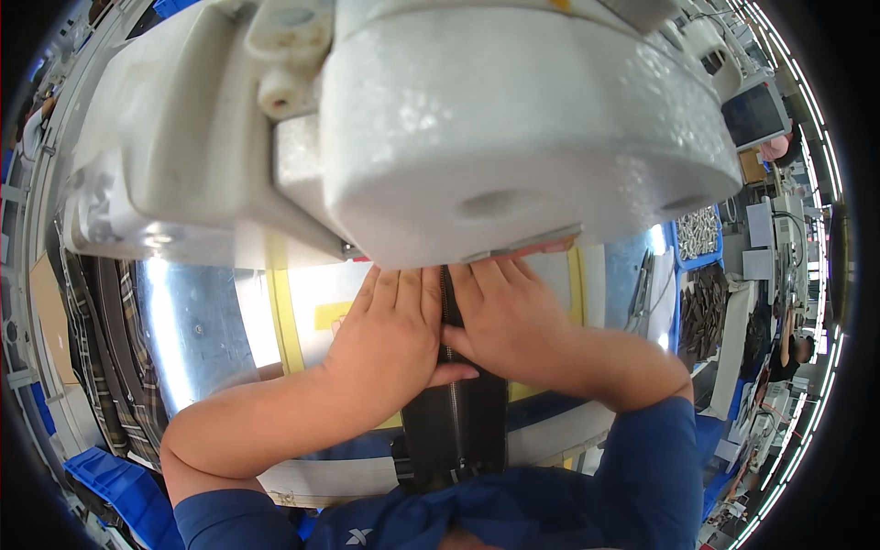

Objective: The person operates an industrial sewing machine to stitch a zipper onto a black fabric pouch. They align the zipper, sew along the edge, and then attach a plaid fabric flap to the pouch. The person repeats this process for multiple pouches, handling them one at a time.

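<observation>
A long dark piece of material with a zipper (456, 422) runs from near my body up between my hands and under a white machine head (522, 119). My left hand (387, 323) lies on the left side of the zipper, fingers stretched forward, thumb pointing across it. On the right side, my right hand (506, 316) rests the same way, its thumb reaching toward the zipper. Both hands press down flat rather than wrapping round anything. The fingertips sit close to the machine's lower edge, which hides the far end of the zipper.
Yellow strips (286, 321) edge the white work surface. Metal scissors or snips (640, 293) lie at right, beside blue bins (697, 236) of small metal and dark pieces. Dark and plaid fabric (128, 357) hangs at left, above a blue crate (124, 486). Other people are farther off.
</observation>
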Tool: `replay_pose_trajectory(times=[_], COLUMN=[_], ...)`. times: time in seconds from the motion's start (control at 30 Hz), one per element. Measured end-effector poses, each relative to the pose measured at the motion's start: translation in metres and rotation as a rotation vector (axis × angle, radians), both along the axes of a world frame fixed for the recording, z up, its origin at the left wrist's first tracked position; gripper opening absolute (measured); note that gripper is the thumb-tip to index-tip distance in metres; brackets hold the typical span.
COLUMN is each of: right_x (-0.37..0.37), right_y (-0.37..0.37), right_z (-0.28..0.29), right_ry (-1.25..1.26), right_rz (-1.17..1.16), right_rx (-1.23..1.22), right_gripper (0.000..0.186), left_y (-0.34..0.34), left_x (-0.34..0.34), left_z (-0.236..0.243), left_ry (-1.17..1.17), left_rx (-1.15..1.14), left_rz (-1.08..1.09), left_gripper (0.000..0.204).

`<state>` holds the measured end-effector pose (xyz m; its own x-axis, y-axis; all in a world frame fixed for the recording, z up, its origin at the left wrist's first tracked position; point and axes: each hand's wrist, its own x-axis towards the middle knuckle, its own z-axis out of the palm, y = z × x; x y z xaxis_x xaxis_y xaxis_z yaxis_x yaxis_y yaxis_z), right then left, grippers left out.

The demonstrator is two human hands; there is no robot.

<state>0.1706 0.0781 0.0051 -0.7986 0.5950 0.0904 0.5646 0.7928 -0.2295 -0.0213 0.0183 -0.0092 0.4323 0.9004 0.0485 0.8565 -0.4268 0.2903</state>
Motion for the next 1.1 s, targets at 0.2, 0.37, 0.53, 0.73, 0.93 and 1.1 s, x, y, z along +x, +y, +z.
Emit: replay_pose_trajectory(times=[0.2, 0.37, 0.53, 0.73, 0.93, 1.1], right_x=[-0.001, -0.001, -0.001, 0.0, 0.0, -0.001], right_y=[0.004, 0.005, 0.007, 0.006, 0.007, 0.006], right_z=[0.004, 0.003, 0.004, 0.003, 0.005, 0.003], right_ry=[-0.026, 0.007, 0.027, 0.021, 0.007, 0.034], right_rz=[0.008, -0.001, 0.015, 0.003, -0.002, -0.019], right_rx=[-0.013, 0.032, 0.071, 0.056, 0.047, 0.055], right_gripper=[0.07, 0.068, 0.07, 0.071, 0.073, 0.072], left_y=[0.004, 0.011, 0.017, 0.017, 0.017, 0.018], left_x=[-0.001, -0.003, -0.006, -0.005, -0.004, -0.005], left_z=[-0.003, 0.006, 0.007, 0.007, 0.008, 0.007], left_ry=[-0.009, -0.06, -0.06, -0.058, -0.06, -0.08], left_rx=[0.061, 0.109, 0.131, 0.082, 0.042, 0.047], left_rz=[-0.019, -0.026, -0.034, -0.031, -0.026, -0.034], left_gripper=[0.121, 0.116, 0.113, 0.112, 0.112, 0.111])
